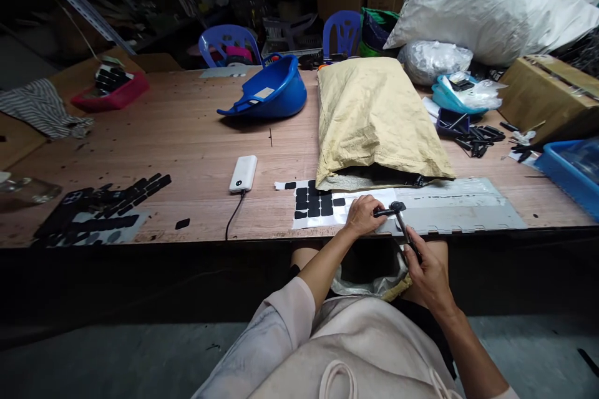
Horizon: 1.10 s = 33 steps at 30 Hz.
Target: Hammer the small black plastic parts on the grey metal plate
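My left hand (364, 215) rests at the table's front edge, fingers curled round a small black part (384, 212) laid on a grey sheet (461, 207). My right hand (428, 271) grips the handle of a small hammer (401, 219), whose head sits right over the black part. Just left of my left hand lies a white sheet (322, 204) carrying several black square pads. An open bag (374, 274) sits in my lap below the table edge.
A tan sack (374, 115) lies behind the sheets. A white power bank (243, 173) with cable is to the left, black pads (112, 206) further left. A blue basin (271, 93), red tray (112, 90), cardboard box (543, 93), blue bin (571, 174) and white bag (491, 0) stand around.
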Motion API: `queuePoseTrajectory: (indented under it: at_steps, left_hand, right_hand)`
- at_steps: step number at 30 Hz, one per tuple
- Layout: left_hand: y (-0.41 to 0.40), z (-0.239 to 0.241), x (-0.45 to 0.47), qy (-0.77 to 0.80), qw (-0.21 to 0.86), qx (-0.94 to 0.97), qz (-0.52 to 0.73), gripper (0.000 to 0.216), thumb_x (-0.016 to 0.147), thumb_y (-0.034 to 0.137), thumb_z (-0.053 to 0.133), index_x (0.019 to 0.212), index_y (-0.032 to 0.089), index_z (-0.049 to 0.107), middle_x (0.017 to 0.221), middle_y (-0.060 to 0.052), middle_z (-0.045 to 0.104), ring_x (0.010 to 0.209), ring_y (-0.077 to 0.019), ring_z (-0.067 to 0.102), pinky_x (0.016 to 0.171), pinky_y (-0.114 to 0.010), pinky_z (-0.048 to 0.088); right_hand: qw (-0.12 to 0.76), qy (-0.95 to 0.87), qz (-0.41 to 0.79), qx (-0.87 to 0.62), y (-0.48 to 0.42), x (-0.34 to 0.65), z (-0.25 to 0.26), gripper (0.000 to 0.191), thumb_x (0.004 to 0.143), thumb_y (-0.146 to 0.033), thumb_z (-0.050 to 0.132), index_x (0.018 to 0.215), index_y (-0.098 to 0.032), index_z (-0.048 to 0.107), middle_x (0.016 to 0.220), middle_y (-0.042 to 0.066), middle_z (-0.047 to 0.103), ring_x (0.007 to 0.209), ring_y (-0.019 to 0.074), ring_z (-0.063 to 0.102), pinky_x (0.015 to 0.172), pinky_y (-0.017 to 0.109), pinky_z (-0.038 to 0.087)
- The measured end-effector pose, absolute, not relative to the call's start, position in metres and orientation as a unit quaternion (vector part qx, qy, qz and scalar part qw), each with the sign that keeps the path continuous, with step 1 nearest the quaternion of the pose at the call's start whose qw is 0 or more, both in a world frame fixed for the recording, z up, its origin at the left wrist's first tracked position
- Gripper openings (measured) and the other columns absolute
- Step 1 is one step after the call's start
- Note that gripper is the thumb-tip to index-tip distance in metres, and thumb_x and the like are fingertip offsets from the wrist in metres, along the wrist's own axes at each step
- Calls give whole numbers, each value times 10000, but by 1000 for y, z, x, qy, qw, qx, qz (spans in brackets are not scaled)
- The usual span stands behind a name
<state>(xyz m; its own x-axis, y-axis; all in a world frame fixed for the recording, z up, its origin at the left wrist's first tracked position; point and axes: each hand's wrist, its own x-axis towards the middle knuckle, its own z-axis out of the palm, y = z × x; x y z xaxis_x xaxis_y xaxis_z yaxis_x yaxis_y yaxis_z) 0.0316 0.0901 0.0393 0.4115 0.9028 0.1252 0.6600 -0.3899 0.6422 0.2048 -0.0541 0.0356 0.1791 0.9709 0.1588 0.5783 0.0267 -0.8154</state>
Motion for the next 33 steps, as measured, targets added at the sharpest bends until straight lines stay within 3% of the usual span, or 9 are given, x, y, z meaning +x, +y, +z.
queuePoseTrajectory:
  at_steps: [8, 15, 22, 33]
  left_hand:
    - [89, 40, 32, 494, 260, 793, 241, 146, 811, 242, 774, 954, 232, 749, 982, -39, 706, 1020, -244, 622, 934, -390, 472]
    - [91, 37, 32, 495, 265, 790, 246, 180, 782, 247, 793, 957, 227, 758, 980, -39, 708, 1023, -247, 618, 954, -398, 477]
    - [93, 32, 31, 485, 274, 788, 262, 176, 764, 225, 788, 937, 218, 754, 968, -35, 710, 1001, -236, 623, 960, -384, 490]
    - [92, 36, 29, 491, 283, 784, 253, 181, 745, 176, 760, 912, 230, 715, 970, -25, 703, 1000, -238, 627, 925, -381, 486]
  right_hand:
    - [386, -585, 294, -650, -53, 195, 35, 543, 997, -460, 506, 1475, -225, 609, 1417, 93, 687, 1314, 226, 641, 1123, 407, 524]
    - [351, -550, 178, -736, -44, 225, 43, 560, 968, -431, 494, 1469, -213, 617, 1376, 134, 688, 1233, 268, 644, 1045, 437, 539]
    - [262, -539, 110, -793, -40, 239, 35, 571, 948, -351, 450, 1486, -231, 603, 1059, 100, 700, 953, 239, 633, 870, 371, 518]
    - [193, -515, 132, -825, -38, 231, 45, 576, 985, -335, 452, 1556, -316, 532, 1111, 93, 702, 818, 189, 618, 671, 292, 441]
